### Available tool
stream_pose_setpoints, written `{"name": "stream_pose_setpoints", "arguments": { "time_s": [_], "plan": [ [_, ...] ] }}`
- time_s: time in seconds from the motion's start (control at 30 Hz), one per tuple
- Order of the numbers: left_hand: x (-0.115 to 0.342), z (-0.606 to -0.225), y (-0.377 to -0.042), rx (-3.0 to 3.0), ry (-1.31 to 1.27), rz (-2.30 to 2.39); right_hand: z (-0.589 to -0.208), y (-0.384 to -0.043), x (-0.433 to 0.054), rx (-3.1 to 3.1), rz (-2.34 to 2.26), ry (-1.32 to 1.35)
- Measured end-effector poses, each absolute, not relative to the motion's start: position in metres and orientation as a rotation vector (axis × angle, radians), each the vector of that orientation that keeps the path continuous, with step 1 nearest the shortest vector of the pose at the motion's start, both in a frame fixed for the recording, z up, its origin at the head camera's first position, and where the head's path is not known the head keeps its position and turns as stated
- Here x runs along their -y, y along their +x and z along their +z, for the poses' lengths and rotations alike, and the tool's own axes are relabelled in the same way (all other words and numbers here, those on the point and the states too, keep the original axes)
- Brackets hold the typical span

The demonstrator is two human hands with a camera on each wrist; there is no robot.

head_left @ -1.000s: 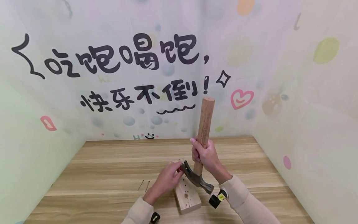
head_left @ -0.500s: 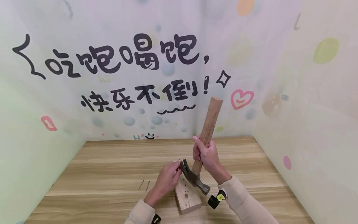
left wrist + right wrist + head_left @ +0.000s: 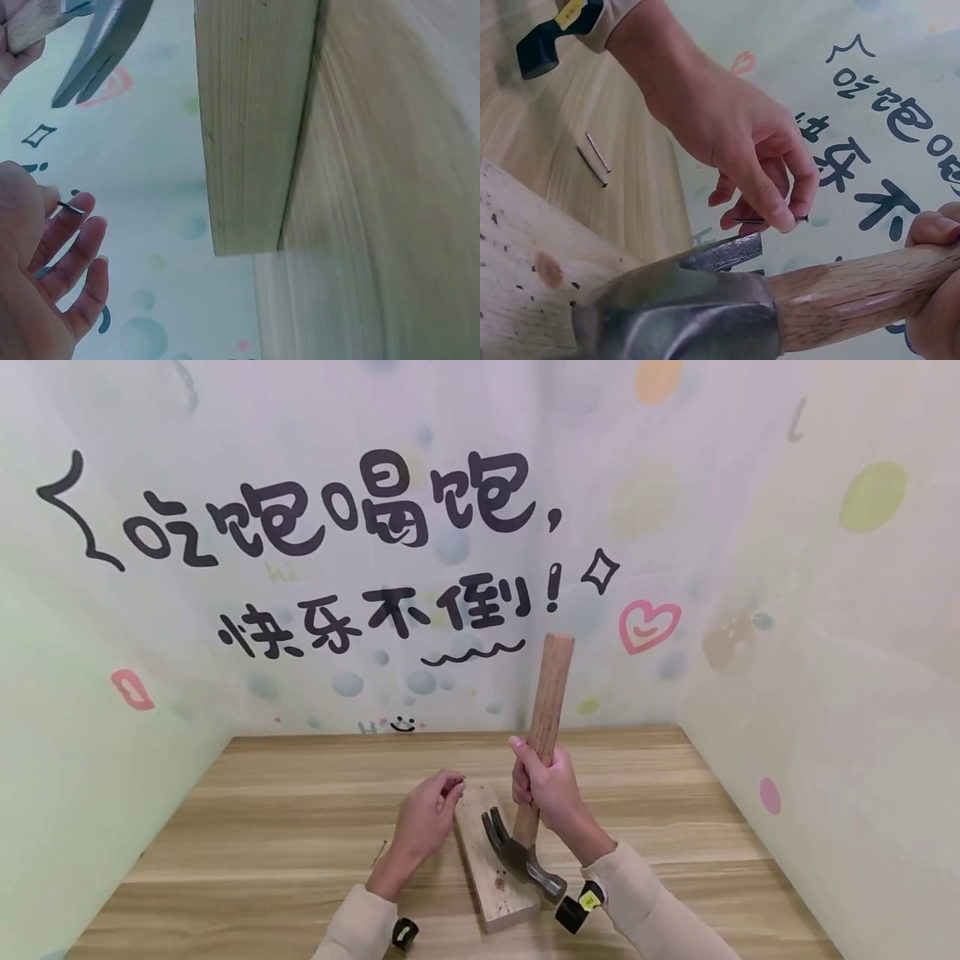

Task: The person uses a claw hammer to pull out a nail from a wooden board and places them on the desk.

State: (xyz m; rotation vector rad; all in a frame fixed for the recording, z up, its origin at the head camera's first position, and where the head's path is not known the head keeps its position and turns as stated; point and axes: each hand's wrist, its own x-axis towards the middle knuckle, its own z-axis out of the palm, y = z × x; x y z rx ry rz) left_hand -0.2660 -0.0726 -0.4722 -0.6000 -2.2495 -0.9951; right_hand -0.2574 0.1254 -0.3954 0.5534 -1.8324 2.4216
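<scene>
My left hand [image 3: 426, 817] pinches a nail [image 3: 750, 221] between thumb and fingertips, just left of the far end of a wooden block [image 3: 471, 839]. The nail lies roughly level in the right wrist view, its ends showing on both sides of the thumb. A claw hammer [image 3: 551, 693] is gripped around its wooden handle by my right hand [image 3: 551, 785]. Its handle points up and its steel head hangs down over the block, with the claw towards the left hand. Several dark holes or marks dot the block's top, near a round knot.
Two loose nails [image 3: 598, 152] lie on the wood-grain table [image 3: 300, 827] left of the block; the left forearm partly covers them in the head view. A printed cloth wall [image 3: 225, 443] closes off the back, and more wall stands on both sides.
My left hand has moved left and slightly away from the hammer claw, and the nail now shows in its fingers. The hammer handle leaned right, then swung back more upright and slightly lower.
</scene>
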Motion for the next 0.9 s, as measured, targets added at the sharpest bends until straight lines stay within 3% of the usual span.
{"name": "stream_pose_setpoints", "arguments": {
  "time_s": [0.47, 0.9],
  "plan": [
    [0.119, -0.481, -0.268, 2.357, -0.577, -0.537, -0.408, -0.256, -0.117, 1.946, 2.340, 0.646],
    [0.167, -0.487, -0.262, 2.661, -0.373, -0.523, -0.413, -0.258, -0.118, 1.949, 2.332, 0.656]
  ]
}}
